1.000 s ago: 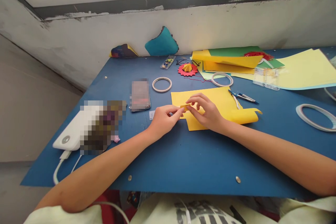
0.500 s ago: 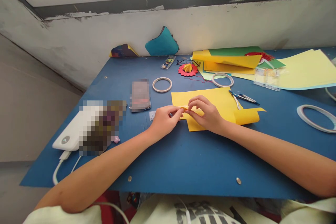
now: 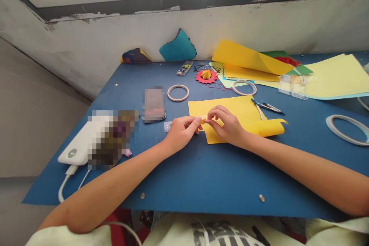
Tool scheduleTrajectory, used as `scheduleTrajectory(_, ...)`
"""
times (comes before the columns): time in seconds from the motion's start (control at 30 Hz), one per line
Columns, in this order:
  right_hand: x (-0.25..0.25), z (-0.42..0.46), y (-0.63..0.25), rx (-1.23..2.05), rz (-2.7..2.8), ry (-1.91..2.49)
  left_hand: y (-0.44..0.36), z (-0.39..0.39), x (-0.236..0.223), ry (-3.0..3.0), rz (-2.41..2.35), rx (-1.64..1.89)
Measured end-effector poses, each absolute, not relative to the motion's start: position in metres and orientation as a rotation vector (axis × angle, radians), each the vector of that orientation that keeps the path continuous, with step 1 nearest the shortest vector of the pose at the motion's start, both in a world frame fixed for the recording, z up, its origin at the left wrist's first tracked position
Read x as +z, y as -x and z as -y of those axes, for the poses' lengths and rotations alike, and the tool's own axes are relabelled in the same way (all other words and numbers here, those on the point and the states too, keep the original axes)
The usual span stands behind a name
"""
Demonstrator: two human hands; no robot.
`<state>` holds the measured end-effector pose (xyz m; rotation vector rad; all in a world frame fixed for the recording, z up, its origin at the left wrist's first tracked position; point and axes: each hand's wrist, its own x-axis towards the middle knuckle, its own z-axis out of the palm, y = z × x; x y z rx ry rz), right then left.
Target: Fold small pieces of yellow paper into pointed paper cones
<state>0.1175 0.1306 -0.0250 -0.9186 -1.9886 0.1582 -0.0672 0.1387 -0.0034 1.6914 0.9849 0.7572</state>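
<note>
Between my two hands is a small folded piece of yellow paper. My left hand pinches its left end between thumb and fingers. The fingertips of my right hand close on its right end. Both hands are above a larger yellow paper sheet, whose right end curls up into a loose roll. A blue compass lies across that sheet's upper right edge, beside a small white strip.
Two tape rolls, a near one and another, lie behind my hands; a larger roll is at right. A red and yellow paper flower stands behind. A phone and white power bank sit left. Colored sheets fill the back right.
The small yellow piece has turned slightly between my fingers, showing a paler top. At the back, the yellow sheet's left side has lifted higher. My arms have barely moved.
</note>
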Motion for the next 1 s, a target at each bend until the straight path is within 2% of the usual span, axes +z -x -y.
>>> scheduleTrajectory(0.8,-0.017,-0.1285,-0.1205,0.055,1.962,0.823,0.0679,-0.1455,0.0012,-1.571,-0.834,0.63)
scheduleTrajectory(1.0,-0.0188,-0.1281,-0.1214,-0.093,2.004,0.78,0.0672,-0.1443,-0.0014,-1.545,-0.925,0.719)
